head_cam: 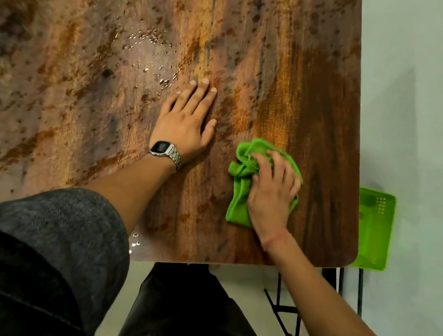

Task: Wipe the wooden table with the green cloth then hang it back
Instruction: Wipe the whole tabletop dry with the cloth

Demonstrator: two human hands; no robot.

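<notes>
A wooden table [68,108] with mottled brown and orange grain fills most of the view. Its near right corner is rounded. A crumpled green cloth [239,193] lies on the table near that corner, and my right hand [272,189] presses down on it, fingers curled over the folds. My left hand [188,121] rests flat on the wood just left of and beyond the cloth, fingers spread, a silver wristwatch on the wrist. Water droplets [154,53] glisten on the surface beyond my left hand.
A bright green plastic basket [376,229] sits below the table's right edge. Black metal table legs [286,316] show under the near edge. A pale floor lies to the right. A few droplets [136,242] sit by the near edge next to my dark sleeve.
</notes>
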